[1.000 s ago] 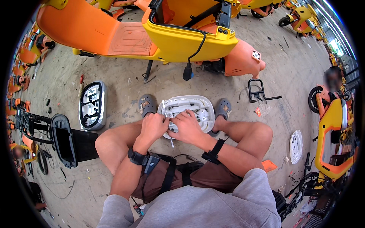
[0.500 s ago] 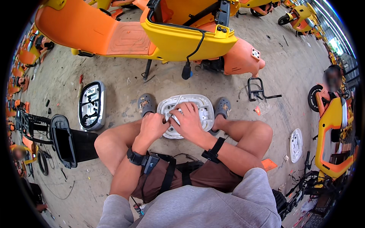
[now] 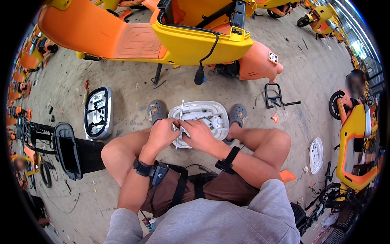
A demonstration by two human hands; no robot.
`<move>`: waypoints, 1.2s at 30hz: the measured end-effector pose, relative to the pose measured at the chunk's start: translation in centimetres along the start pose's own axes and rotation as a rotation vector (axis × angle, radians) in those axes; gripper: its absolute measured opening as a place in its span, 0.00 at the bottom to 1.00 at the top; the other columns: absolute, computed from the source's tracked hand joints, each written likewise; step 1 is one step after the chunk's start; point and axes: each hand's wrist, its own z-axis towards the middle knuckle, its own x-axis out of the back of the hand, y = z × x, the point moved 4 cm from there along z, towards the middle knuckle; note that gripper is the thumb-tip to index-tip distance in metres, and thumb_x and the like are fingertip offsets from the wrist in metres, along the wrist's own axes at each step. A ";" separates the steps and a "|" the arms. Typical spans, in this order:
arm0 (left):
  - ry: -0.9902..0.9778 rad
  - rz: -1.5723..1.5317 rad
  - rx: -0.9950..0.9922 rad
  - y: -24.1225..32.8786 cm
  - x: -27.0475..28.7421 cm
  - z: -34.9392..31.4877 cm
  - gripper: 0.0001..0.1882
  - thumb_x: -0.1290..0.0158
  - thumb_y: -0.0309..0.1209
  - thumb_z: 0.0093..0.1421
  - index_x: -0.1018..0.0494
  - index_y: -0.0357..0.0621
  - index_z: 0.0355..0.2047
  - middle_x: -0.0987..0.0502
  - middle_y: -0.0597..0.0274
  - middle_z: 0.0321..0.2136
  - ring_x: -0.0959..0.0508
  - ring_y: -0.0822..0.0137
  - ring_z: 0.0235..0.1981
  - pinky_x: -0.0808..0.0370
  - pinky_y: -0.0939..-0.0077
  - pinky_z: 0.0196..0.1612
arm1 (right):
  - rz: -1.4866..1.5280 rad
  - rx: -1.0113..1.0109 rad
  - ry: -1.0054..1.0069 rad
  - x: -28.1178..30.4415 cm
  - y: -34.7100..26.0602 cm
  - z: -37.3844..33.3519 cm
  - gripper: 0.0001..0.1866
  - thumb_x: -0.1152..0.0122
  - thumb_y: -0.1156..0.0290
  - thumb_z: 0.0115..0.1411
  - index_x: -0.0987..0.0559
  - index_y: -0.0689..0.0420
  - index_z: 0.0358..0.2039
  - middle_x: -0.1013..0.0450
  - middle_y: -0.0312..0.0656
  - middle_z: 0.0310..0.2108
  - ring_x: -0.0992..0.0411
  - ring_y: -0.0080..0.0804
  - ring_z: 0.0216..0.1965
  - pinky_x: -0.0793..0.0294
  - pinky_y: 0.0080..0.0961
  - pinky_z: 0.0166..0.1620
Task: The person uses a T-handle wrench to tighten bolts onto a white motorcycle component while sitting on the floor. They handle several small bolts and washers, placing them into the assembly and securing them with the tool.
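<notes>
Between my feet a white oval plastic shell (image 3: pixel 219 109) lies on the ground with its ribbed hollow side up. Small dark metal parts show inside it. Over its near left part, my left hand (image 3: pixel 163 133) and my right hand (image 3: pixel 200 135) meet, fingers bent in. Both pinch a thin, straight silver-white rod (image 3: pixel 182 109), which sticks out beyond the fingers at both ends. Its exact kind is too small to tell, and the fingertips hide its middle.
A yellow and orange scooter (image 3: pixel 195 44) stands ahead on its stand. To the left are a similar shell with black trim (image 3: pixel 109 114) and a black bin (image 3: pixel 87 156). A black metal bracket (image 3: pixel 274 97) and another white shell (image 3: pixel 316 155) lie right.
The rod has swung more upright and now runs nearly straight away from me, with its lower end showing. My right fingers have drawn back and curled in, uncovering the shell's inside.
</notes>
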 end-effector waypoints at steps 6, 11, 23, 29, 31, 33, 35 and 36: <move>-0.038 0.096 -0.026 -0.6 -0.8 -0.1 0.09 0.46 0.28 0.51 0.20 0.36 0.30 0.21 0.41 0.24 0.20 0.43 0.30 0.23 0.55 0.38 | 0.035 -0.032 0.019 -0.1 -0.3 -0.1 0.24 0.38 0.65 0.53 0.24 0.59 0.51 0.25 0.47 0.44 0.27 0.44 0.47 0.31 0.38 0.51; 0.038 0.020 -0.002 0.3 0.0 -0.3 0.09 0.47 0.28 0.53 0.21 0.34 0.30 0.21 0.41 0.26 0.20 0.42 0.31 0.24 0.54 0.38 | 0.043 -0.026 0.033 0.2 -0.5 0.0 0.26 0.37 0.67 0.50 0.24 0.59 0.52 0.25 0.46 0.46 0.29 0.42 0.50 0.33 0.37 0.54; -0.046 0.177 -0.083 -0.2 -1.2 -0.1 0.13 0.41 0.34 0.53 0.20 0.34 0.29 0.21 0.46 0.26 0.21 0.47 0.30 0.24 0.58 0.35 | -0.265 0.066 0.255 1.3 -0.4 0.4 0.31 0.38 0.74 0.49 0.28 0.56 0.57 0.25 0.44 0.42 0.31 0.39 0.52 0.40 0.46 0.58; -0.040 0.228 0.016 -0.7 -1.0 0.0 0.14 0.41 0.36 0.52 0.20 0.33 0.25 0.22 0.42 0.23 0.21 0.44 0.27 0.24 0.56 0.33 | -0.071 -0.123 0.183 0.9 0.2 0.5 0.25 0.36 0.70 0.53 0.25 0.55 0.53 0.25 0.45 0.37 0.28 0.41 0.45 0.33 0.40 0.52; -0.073 0.223 -0.030 -0.4 -1.1 -0.2 0.13 0.41 0.34 0.51 0.20 0.33 0.25 0.22 0.42 0.23 0.22 0.44 0.26 0.24 0.56 0.33 | 0.031 -0.148 0.132 0.2 0.4 0.2 0.22 0.37 0.70 0.54 0.23 0.56 0.52 0.25 0.44 0.35 0.27 0.43 0.42 0.32 0.38 0.48; -0.123 0.169 -0.113 0.0 -1.1 -0.4 0.12 0.42 0.32 0.51 0.20 0.32 0.25 0.22 0.41 0.23 0.22 0.43 0.26 0.24 0.56 0.32 | 0.089 -0.070 0.153 -0.4 0.6 0.0 0.19 0.37 0.71 0.55 0.21 0.57 0.49 0.26 0.43 0.33 0.27 0.44 0.38 0.31 0.36 0.45; -0.188 0.063 -0.231 0.4 -1.1 -0.7 0.11 0.42 0.30 0.50 0.20 0.32 0.26 0.22 0.41 0.23 0.22 0.43 0.25 0.25 0.57 0.31 | 0.085 -0.069 0.123 -0.6 0.8 -0.1 0.18 0.38 0.72 0.54 0.20 0.57 0.46 0.25 0.43 0.36 0.27 0.44 0.41 0.31 0.37 0.46; -0.188 0.053 -0.200 0.3 -0.9 -0.7 0.10 0.42 0.29 0.50 0.21 0.32 0.27 0.22 0.42 0.23 0.22 0.44 0.26 0.25 0.57 0.32 | 0.082 -0.068 0.109 -0.7 0.9 -0.2 0.17 0.38 0.72 0.53 0.20 0.57 0.45 0.25 0.43 0.37 0.27 0.44 0.42 0.31 0.37 0.46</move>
